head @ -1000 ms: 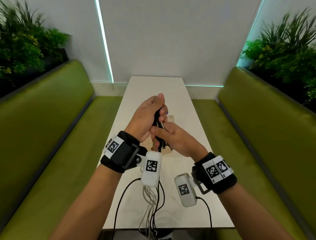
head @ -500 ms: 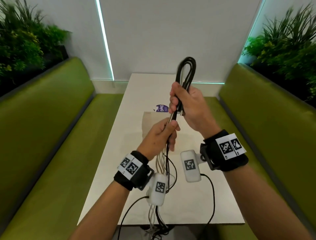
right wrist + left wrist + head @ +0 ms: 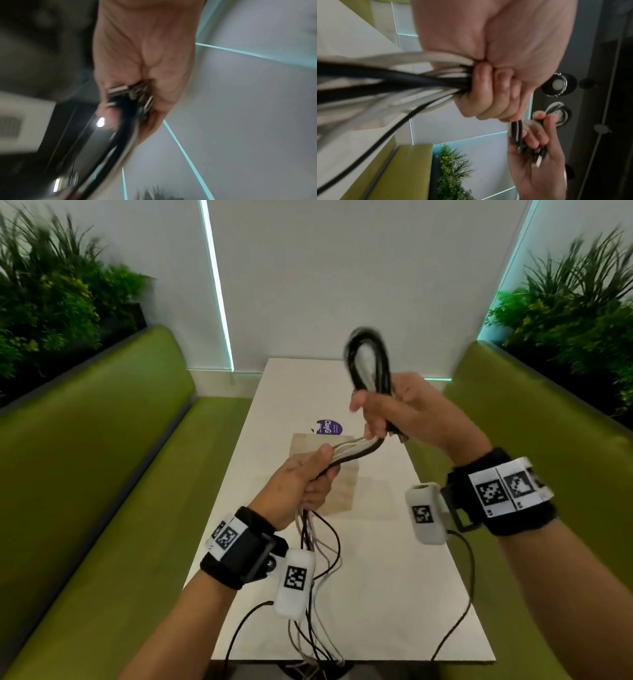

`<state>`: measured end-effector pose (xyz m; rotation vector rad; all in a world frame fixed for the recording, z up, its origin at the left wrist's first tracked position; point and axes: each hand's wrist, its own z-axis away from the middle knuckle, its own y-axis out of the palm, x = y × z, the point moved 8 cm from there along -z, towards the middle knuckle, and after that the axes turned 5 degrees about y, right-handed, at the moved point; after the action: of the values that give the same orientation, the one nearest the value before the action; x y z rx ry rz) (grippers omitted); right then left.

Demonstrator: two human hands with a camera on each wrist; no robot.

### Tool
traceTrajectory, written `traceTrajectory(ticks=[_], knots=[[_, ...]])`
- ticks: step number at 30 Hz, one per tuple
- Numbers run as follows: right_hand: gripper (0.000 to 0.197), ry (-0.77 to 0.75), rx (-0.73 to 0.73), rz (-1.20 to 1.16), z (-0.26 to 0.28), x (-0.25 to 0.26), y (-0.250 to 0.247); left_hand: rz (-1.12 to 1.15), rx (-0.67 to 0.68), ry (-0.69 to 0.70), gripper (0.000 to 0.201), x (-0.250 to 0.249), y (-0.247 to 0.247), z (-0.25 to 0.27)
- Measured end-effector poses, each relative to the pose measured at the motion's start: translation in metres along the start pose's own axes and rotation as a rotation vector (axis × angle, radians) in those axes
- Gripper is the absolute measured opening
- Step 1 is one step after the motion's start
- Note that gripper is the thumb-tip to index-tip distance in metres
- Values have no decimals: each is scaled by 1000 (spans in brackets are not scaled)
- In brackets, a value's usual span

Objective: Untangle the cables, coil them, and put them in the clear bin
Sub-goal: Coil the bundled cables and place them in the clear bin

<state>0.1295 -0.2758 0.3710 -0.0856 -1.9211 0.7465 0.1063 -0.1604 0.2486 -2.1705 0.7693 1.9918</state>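
Note:
My right hand (image 3: 380, 412) grips a folded loop of black and white cables (image 3: 366, 354) upright above the table, its top blurred. In the right wrist view metal plugs (image 3: 130, 94) lie in its palm beside a black cable (image 3: 120, 128). My left hand (image 3: 301, 481), lower and to the left, is fisted round the same cable bundle (image 3: 402, 81). A short stretch of cable (image 3: 356, 448) runs between the hands. Loose strands (image 3: 322, 570) hang from the left fist over the table's near edge. The clear bin (image 3: 346, 491) stands on the table behind my left hand.
The narrow white table (image 3: 394, 611) runs away from me between two green benches (image 3: 102, 474), with plants behind each. A purple sticker (image 3: 329, 426) lies beyond the bin. Wrist camera leads (image 3: 459, 621) trail over the table's near edge.
A second ago both hands were clasped together on the bundle. The right hand has since lifted away up and right with the folded loop, and the left hand has dropped lower.

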Motion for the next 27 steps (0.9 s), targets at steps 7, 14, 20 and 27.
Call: traceTrajectory(ticks=[7, 14, 20, 27], knots=[[15, 115, 539, 580, 13, -2, 41, 192, 210, -140, 94, -2, 8, 6], [8, 30, 633, 931, 19, -2, 66, 6, 251, -131, 111, -13, 15, 10], [18, -267, 615, 1467, 28, -3, 88, -286, 346, -230, 55, 4, 30, 18], [20, 42, 736, 1183, 22, -25, 78, -472, 205, -122, 13, 1, 26, 13]])
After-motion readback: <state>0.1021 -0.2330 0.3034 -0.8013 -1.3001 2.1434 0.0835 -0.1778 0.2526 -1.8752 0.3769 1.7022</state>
